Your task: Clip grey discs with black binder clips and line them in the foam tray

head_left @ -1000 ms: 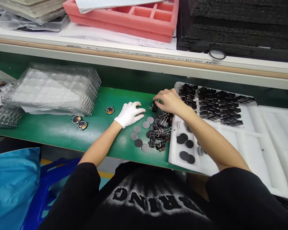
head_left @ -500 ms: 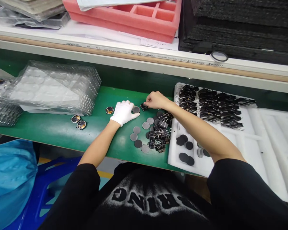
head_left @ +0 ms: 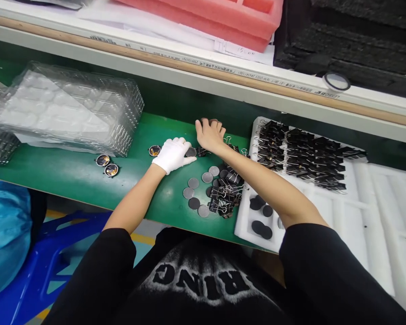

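My left hand (head_left: 173, 155), in a white glove, rests on the green bench with its fingers curled round a grey disc (head_left: 190, 152) at the thumb side. Right beside that disc lies a black binder clip (head_left: 202, 151); whether it grips the disc I cannot tell. Past the clip, my bare right hand (head_left: 210, 134) is open with fingers apart, its fingertips partly hidden. By the glove's left side sits a round black-and-orange piece (head_left: 154, 150). Loose grey discs (head_left: 207, 177) and a heap of binder clips (head_left: 225, 194) lie nearer me, below my right forearm.
Clear plastic trays (head_left: 88, 113) are stacked at left, with two more round pieces (head_left: 107, 165) in front. At right, a white foam board (head_left: 245, 225) carries rows of clips (head_left: 301, 153) and black discs (head_left: 262, 229). A shelf edge (head_left: 189, 67) crosses behind the bench.
My right hand has let go of the binder clip, spread its fingers and moved slightly away beyond it. My left hand keeps its place at the disc. The view has shifted a little.
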`<state>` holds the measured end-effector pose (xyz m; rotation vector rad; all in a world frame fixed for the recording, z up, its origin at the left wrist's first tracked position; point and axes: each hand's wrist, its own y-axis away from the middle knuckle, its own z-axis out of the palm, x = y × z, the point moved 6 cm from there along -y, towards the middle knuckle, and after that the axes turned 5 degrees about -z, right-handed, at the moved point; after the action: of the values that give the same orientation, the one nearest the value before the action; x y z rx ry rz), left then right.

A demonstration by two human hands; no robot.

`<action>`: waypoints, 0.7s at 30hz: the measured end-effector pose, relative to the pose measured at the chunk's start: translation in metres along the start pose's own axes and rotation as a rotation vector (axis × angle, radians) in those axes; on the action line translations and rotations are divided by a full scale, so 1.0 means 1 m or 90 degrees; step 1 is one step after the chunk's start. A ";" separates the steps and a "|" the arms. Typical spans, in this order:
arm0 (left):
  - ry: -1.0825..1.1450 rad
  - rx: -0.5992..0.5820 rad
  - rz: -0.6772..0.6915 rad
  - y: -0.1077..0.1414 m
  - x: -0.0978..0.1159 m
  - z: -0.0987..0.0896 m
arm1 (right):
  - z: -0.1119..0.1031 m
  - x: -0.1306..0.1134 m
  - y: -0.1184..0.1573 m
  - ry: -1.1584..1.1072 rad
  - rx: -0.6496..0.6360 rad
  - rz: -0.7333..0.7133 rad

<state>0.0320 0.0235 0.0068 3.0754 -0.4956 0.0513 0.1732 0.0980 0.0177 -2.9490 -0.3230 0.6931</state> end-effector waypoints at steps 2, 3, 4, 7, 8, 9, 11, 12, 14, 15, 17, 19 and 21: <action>-0.009 0.001 0.010 -0.001 0.002 0.002 | 0.015 -0.001 -0.001 0.003 -0.024 -0.004; -0.013 0.001 0.017 -0.001 0.003 0.003 | 0.020 -0.001 -0.001 0.014 -0.033 -0.008; -0.015 0.000 0.023 -0.001 0.004 0.003 | 0.022 0.001 -0.001 0.027 -0.038 -0.011; 0.001 -0.006 0.019 -0.001 0.004 0.005 | 0.024 0.010 -0.001 0.041 -0.042 -0.014; 0.011 -0.010 0.013 -0.001 0.004 0.006 | 0.024 0.013 -0.001 0.037 -0.046 -0.013; 0.020 -0.016 0.008 -0.001 0.003 0.006 | 0.026 0.017 -0.001 0.035 -0.052 -0.011; 0.029 -0.026 0.005 -0.002 0.004 0.006 | 0.029 0.024 -0.002 0.043 -0.063 -0.008; 0.031 -0.030 0.009 -0.003 0.005 0.007 | 0.031 0.027 -0.003 0.052 -0.062 -0.010; 0.040 -0.032 0.020 -0.005 0.009 0.006 | 0.033 0.032 -0.004 0.061 -0.050 -0.027; 0.046 -0.032 0.026 -0.006 0.012 0.006 | 0.034 0.033 -0.004 0.061 -0.044 -0.037; 0.059 -0.034 0.034 -0.008 0.017 0.006 | 0.035 0.037 -0.005 0.062 -0.038 -0.052; 0.065 -0.035 0.033 -0.010 0.020 0.008 | 0.037 0.039 -0.005 0.062 -0.039 -0.058; 0.069 -0.030 0.027 -0.012 0.021 0.010 | 0.039 0.038 -0.005 0.048 -0.039 -0.052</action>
<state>0.0564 0.0280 -0.0022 2.9956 -0.5471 0.2026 0.1881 0.1137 -0.0330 -2.9913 -0.4634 0.5696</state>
